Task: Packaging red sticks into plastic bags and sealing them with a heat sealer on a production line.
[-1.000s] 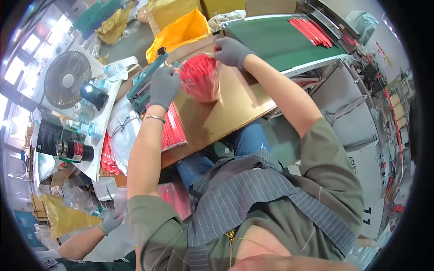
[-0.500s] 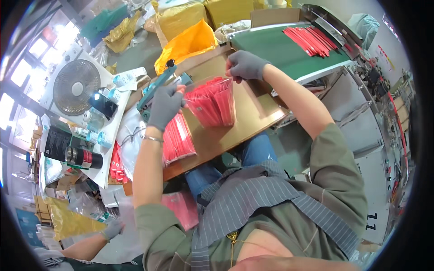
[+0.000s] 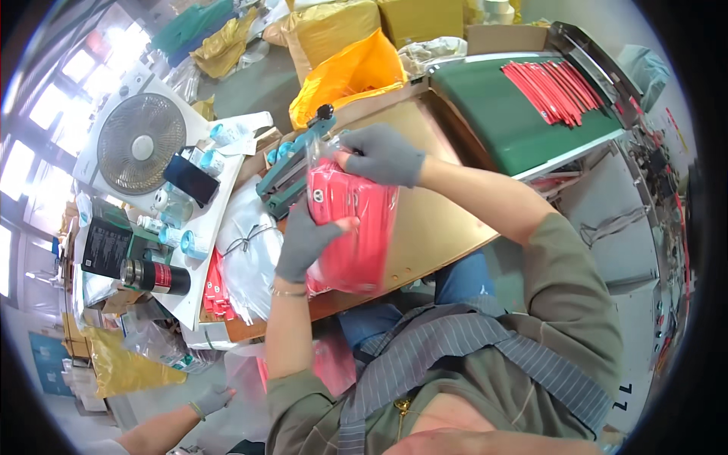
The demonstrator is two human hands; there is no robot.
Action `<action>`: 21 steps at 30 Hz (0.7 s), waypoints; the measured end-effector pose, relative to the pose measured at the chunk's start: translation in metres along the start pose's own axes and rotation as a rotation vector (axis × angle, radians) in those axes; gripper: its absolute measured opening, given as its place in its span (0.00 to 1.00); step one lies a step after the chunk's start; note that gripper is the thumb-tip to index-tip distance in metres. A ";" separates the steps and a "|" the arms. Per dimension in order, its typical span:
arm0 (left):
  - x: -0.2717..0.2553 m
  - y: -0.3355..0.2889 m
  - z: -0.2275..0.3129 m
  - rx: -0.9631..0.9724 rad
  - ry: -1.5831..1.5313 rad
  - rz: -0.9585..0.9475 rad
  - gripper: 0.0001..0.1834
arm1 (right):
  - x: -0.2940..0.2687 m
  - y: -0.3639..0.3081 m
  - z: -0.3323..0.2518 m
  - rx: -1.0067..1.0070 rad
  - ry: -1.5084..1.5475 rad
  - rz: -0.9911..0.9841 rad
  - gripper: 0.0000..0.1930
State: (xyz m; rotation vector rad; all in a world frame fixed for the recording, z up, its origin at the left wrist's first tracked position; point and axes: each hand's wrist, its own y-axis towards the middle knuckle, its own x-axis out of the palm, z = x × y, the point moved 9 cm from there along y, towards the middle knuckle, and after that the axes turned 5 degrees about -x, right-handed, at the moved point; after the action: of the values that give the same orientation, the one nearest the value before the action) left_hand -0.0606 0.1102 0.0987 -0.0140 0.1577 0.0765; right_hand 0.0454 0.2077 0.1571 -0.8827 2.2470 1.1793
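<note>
A clear plastic bag point(image 3: 355, 227) packed with flat red packets is held up over the brown worktable, its mouth tilted toward the far left. My left hand point(image 3: 305, 241), in a grey glove with bare thumb tip, grips the bag's left side, thumb across its front. Around the gathered clear plastic at the mouth, my gloved right hand point(image 3: 381, 155) is closed. Just left of the bag mouth stands a blue-green long-armed device that looks like a bag sealer point(image 3: 287, 182). My left hand hides part of the table and the packets beneath.
Clear plastic bags point(image 3: 246, 254) tied with dark string lie left. A white side table holds a fan point(image 3: 142, 144), a phone point(image 3: 191, 179) and a black flask point(image 3: 155, 277). Red strips point(image 3: 552, 92) rest on a green conveyor point(image 3: 478, 106). A co-worker's gloved hand point(image 3: 214, 400) shows lower left.
The bag has come nearer and turned, its mouth now toward the sealer. My left hand moved from the rim down to its side; my right hand moved left, gathering the mouth.
</note>
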 end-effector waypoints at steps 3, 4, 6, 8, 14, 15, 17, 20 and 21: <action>-0.008 0.018 -0.071 -0.143 -0.189 0.161 0.18 | 0.035 0.029 0.106 0.193 -0.284 0.059 0.17; -0.012 0.020 -0.086 -0.145 -0.262 0.218 0.20 | 0.025 0.037 0.146 0.316 -0.267 0.212 0.17; -0.029 0.029 -0.131 -0.192 -0.413 0.281 0.21 | 0.027 0.071 0.177 0.384 -0.269 0.260 0.17; -0.038 0.048 -0.158 -0.261 -0.439 0.291 0.20 | 0.038 0.083 0.187 0.483 -0.289 0.310 0.16; -0.110 0.080 -0.226 -0.510 -0.457 0.511 0.14 | 0.061 0.157 0.092 0.142 -0.421 0.170 0.16; -0.113 0.078 -0.231 -0.512 -0.451 0.522 0.14 | 0.070 0.150 0.114 0.214 -0.450 0.147 0.13; -0.095 0.084 -0.213 -0.354 -0.499 0.495 0.13 | 0.097 0.105 0.198 0.365 -0.504 0.038 0.09; -0.094 0.070 -0.213 -0.381 -0.446 0.531 0.14 | 0.119 0.090 0.226 0.440 -0.469 -0.039 0.08; -0.100 0.064 -0.212 -0.352 -0.383 0.559 0.15 | 0.120 0.093 0.218 0.457 -0.436 -0.020 0.08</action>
State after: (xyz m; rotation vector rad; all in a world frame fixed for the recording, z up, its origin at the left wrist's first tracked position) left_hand -0.1968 0.1620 -0.0952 -0.3058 -0.2417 0.6596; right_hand -0.0840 0.3916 0.0160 -0.4180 2.0117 0.7112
